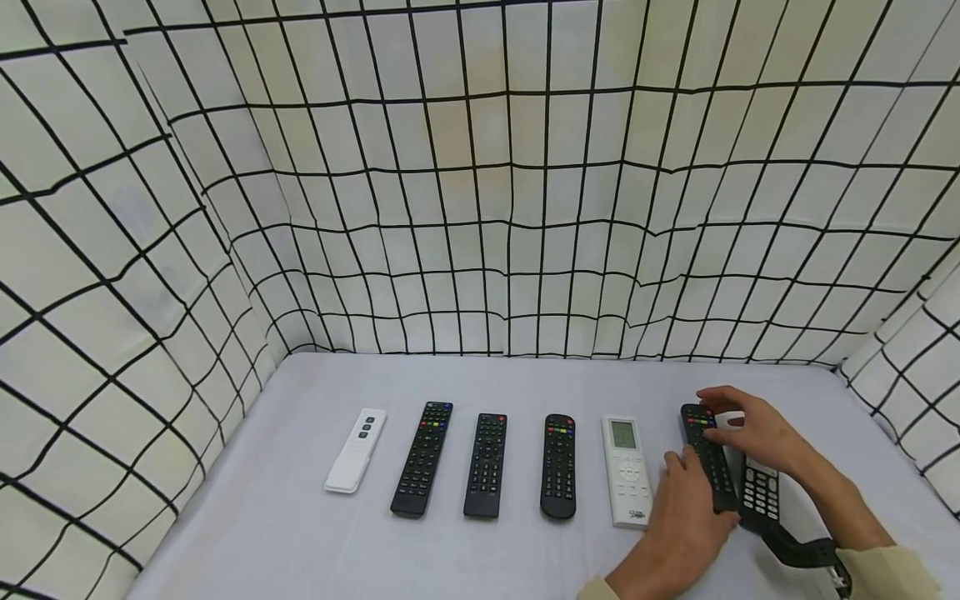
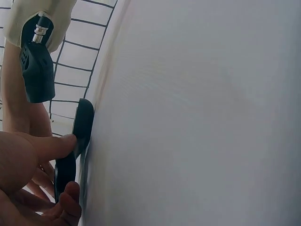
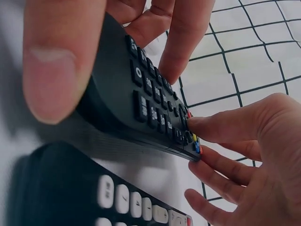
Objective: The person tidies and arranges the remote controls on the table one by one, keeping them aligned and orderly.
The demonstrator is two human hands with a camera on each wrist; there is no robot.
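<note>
My left hand [image 1: 675,504] comes in from the bottom edge and grips the near end of a black remote [image 1: 708,458] with coloured buttons at its far end. My right hand [image 1: 750,429] reaches in from the right and pinches that far end with its fingertips. In the right wrist view the black remote [image 3: 150,103] is tilted up off the table, my left hand's fingers [image 3: 56,61] wrap its near end and my right hand [image 3: 254,155] touches the coloured end. A dark remote with white buttons [image 1: 761,492] lies just right of it, partly under my right hand.
A row of remotes lies to the left on the grey table [image 1: 300,533]: a slim white one [image 1: 356,450], three black ones [image 1: 422,458] [image 1: 486,465] [image 1: 558,467] and a white one with a screen [image 1: 625,471]. Grid-patterned cloth walls [image 1: 480,208] close in three sides.
</note>
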